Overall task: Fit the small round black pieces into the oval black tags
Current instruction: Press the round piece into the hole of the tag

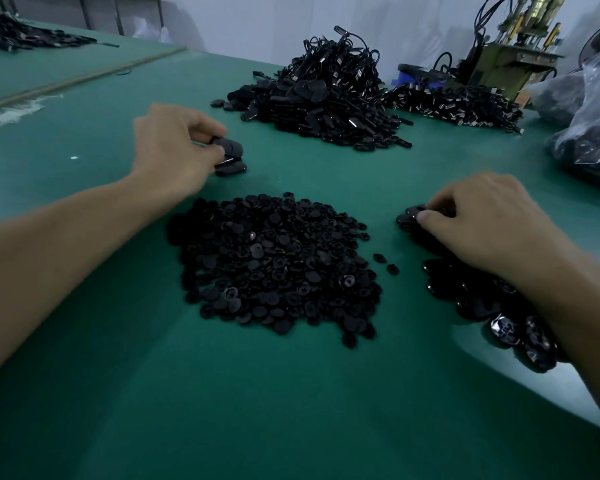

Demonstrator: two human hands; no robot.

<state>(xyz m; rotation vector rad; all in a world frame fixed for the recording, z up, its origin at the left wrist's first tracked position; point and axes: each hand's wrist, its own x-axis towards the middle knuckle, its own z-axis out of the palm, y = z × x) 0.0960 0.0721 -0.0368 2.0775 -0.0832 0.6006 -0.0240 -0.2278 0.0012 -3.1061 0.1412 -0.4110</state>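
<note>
left hand point(174, 150) grips stacked matte black oval tags point(228, 151); right hand point(482, 220) pinches another.

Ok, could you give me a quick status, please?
Left hand grips tags. Right hand pinches a tag. Round pieces piled between. Nothing in the way.

A green matte surface point(291, 410) carries black cables with metal plugs point(454, 105) at one o'clock. Behind stand a blue tub point(417, 81) and an olive metal machine point(499, 69). Clear plastic bags point(593, 140) lie at two o'clock.
</note>
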